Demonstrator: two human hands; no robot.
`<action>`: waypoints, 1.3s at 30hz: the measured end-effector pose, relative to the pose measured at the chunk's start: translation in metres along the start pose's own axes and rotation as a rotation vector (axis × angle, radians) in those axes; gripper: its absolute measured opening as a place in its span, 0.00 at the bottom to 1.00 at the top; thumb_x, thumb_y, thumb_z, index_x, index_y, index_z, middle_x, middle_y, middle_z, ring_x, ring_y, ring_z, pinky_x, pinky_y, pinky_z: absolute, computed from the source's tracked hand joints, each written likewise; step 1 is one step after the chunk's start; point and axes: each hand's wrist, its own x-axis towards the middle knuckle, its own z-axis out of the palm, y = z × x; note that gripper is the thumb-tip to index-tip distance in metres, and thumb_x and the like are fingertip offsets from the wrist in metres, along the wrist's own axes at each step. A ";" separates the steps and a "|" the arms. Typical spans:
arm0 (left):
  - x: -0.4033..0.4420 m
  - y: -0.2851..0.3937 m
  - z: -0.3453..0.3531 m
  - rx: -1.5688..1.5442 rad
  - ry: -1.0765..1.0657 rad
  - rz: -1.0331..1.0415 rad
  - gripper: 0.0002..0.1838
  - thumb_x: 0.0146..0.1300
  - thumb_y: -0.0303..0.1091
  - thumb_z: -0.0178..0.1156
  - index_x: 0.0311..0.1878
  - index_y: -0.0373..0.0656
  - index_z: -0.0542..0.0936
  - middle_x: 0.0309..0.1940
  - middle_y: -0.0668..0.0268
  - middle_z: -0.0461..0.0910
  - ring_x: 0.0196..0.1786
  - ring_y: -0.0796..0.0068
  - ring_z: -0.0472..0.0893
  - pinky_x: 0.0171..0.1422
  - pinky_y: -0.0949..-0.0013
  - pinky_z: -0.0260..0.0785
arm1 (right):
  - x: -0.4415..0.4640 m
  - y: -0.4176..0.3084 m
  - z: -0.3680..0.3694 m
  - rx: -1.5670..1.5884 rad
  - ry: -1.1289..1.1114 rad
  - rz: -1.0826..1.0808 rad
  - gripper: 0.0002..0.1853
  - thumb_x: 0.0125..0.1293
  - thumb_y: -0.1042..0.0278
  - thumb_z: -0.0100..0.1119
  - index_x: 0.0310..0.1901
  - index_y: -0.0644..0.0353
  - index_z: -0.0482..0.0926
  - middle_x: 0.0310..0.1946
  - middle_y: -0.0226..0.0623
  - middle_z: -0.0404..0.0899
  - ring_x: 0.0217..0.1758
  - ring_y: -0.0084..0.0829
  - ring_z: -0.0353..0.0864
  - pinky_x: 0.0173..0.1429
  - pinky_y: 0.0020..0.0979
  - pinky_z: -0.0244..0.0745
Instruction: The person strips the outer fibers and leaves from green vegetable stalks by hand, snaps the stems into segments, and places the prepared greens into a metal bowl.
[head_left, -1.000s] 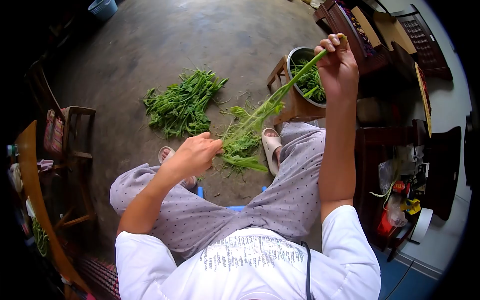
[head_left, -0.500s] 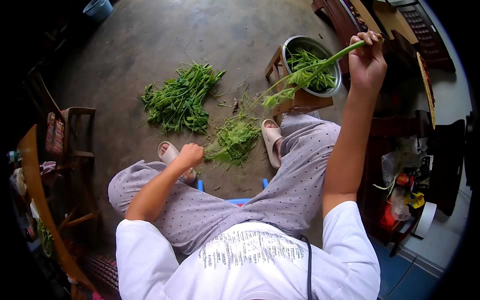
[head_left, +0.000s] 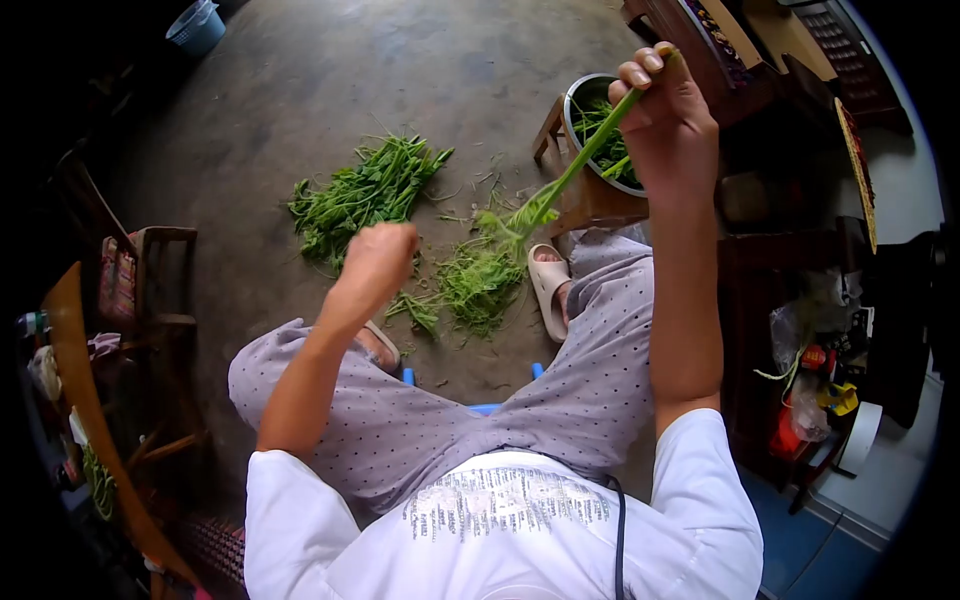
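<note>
My right hand is raised at the upper right and pinches the cut end of a leafy green vine stem. The stem slants down to the left, its leafy tip hanging above the floor near my foot. My left hand is closed, knuckles up, over the near edge of a pile of leafy green stems; whatever its fingers hold is hidden. Between my feet lies a looser heap of pale green trimmings and leaves. A metal basin with green stems inside is partly covered by my right hand and forearm.
The basin rests on a wooden stool. A wooden chair stands at the left, and a blue basket at the far left. Dark wooden furniture with plastic bags on it lines the right side.
My right hand has moved left with the stem, which now hangs more steeply. The left hand has risen from the trimmings towards the stem pile, and a leaf lies where it was.
</note>
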 end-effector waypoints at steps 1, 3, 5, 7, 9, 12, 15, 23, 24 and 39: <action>0.002 0.012 -0.029 -0.163 0.243 0.057 0.06 0.58 0.25 0.57 0.37 0.42 0.81 0.29 0.57 0.81 0.33 0.57 0.81 0.37 0.62 0.72 | -0.001 0.007 0.001 0.032 -0.042 0.073 0.09 0.71 0.68 0.49 0.47 0.62 0.72 0.39 0.34 0.69 0.43 0.28 0.68 0.45 0.26 0.65; 0.000 0.039 -0.077 -0.555 0.241 0.031 0.10 0.67 0.33 0.57 0.45 0.38 0.81 0.34 0.63 0.82 0.38 0.76 0.81 0.40 0.71 0.72 | -0.005 0.025 0.017 0.094 -0.096 0.182 0.09 0.73 0.66 0.47 0.47 0.61 0.72 0.40 0.36 0.72 0.44 0.29 0.71 0.46 0.27 0.68; -0.004 0.054 -0.083 -0.866 0.207 0.123 0.12 0.66 0.34 0.58 0.47 0.37 0.80 0.35 0.62 0.82 0.40 0.75 0.81 0.44 0.72 0.72 | -0.012 0.045 0.030 0.099 -0.096 0.238 0.09 0.73 0.66 0.47 0.48 0.60 0.71 0.39 0.36 0.72 0.45 0.29 0.71 0.46 0.26 0.69; -0.007 0.063 -0.085 -1.266 0.117 0.237 0.16 0.66 0.37 0.59 0.52 0.36 0.78 0.38 0.62 0.82 0.43 0.75 0.81 0.50 0.74 0.73 | -0.018 0.062 0.043 0.070 -0.082 0.329 0.09 0.73 0.65 0.47 0.49 0.59 0.71 0.39 0.35 0.74 0.45 0.26 0.73 0.44 0.24 0.69; -0.011 0.065 -0.092 -1.396 -0.037 0.223 0.17 0.69 0.35 0.56 0.55 0.33 0.75 0.47 0.62 0.80 0.51 0.74 0.79 0.56 0.71 0.71 | -0.023 0.074 0.050 0.054 -0.072 0.390 0.09 0.73 0.65 0.47 0.49 0.59 0.71 0.39 0.34 0.74 0.44 0.24 0.73 0.43 0.23 0.68; -0.015 0.060 -0.098 -1.508 -0.133 0.161 0.16 0.68 0.33 0.57 0.53 0.33 0.75 0.44 0.62 0.81 0.47 0.76 0.81 0.52 0.74 0.73 | -0.029 0.085 0.058 -0.030 -0.046 0.428 0.11 0.73 0.62 0.48 0.49 0.58 0.71 0.40 0.32 0.76 0.41 0.21 0.75 0.38 0.20 0.67; -0.022 0.060 -0.106 -1.534 -0.141 0.051 0.14 0.65 0.34 0.62 0.48 0.34 0.78 0.38 0.65 0.83 0.41 0.81 0.82 0.42 0.79 0.73 | -0.027 0.080 0.070 -0.346 0.089 0.484 0.16 0.74 0.58 0.47 0.51 0.61 0.74 0.43 0.34 0.79 0.42 0.19 0.75 0.39 0.19 0.66; -0.030 0.046 -0.101 -1.503 -0.227 -0.094 0.12 0.63 0.32 0.63 0.46 0.37 0.76 0.37 0.66 0.83 0.41 0.80 0.83 0.38 0.80 0.73 | -0.030 0.081 0.064 -0.639 0.012 0.583 0.09 0.67 0.65 0.59 0.43 0.61 0.78 0.36 0.28 0.81 0.36 0.13 0.73 0.38 0.18 0.65; -0.030 0.045 -0.100 -1.477 -0.245 -0.080 0.13 0.64 0.33 0.62 0.48 0.36 0.76 0.38 0.66 0.83 0.41 0.79 0.83 0.39 0.80 0.74 | -0.030 0.081 0.063 -0.638 0.015 0.588 0.09 0.67 0.65 0.59 0.43 0.61 0.78 0.36 0.28 0.81 0.36 0.13 0.73 0.38 0.18 0.65; -0.025 0.042 -0.101 -1.715 -0.336 -0.240 0.12 0.67 0.35 0.58 0.48 0.37 0.77 0.38 0.62 0.82 0.40 0.76 0.84 0.37 0.76 0.80 | -0.034 0.076 0.067 -0.750 0.042 0.652 0.10 0.66 0.68 0.60 0.42 0.67 0.80 0.34 0.31 0.81 0.38 0.17 0.77 0.44 0.20 0.72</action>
